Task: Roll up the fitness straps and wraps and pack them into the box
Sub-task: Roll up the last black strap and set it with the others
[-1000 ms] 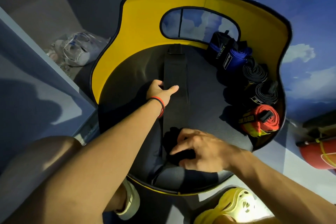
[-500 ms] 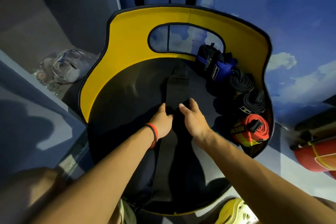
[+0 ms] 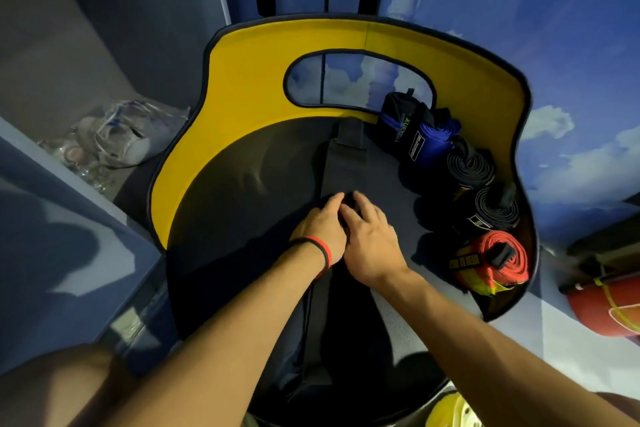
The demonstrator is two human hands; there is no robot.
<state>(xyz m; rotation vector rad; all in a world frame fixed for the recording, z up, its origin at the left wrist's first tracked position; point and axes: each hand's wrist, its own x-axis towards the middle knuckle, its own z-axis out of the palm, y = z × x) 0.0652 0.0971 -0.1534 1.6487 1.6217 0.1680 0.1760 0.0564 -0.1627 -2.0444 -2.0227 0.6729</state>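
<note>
Both my hands on the black strap, on the dark seat.

My left hand [image 3: 320, 224], with a red and black wristband [image 3: 323, 251], and my right hand [image 3: 369, 239] are close together, fingers bent over the rolled part of the strap [image 3: 343, 166]. Beyond my fingers the strap lies flat on the seat [image 3: 242, 201] and runs to the yellow back [image 3: 263, 90]. Along the right edge of the seat there is a row of rolls: the red roll [image 3: 491, 260] nearest, then a black roll [image 3: 497, 213], a second black roll [image 3: 469, 166], the blue wrap [image 3: 431, 139], and the black wrap [image 3: 398, 114] farthest.
</note>
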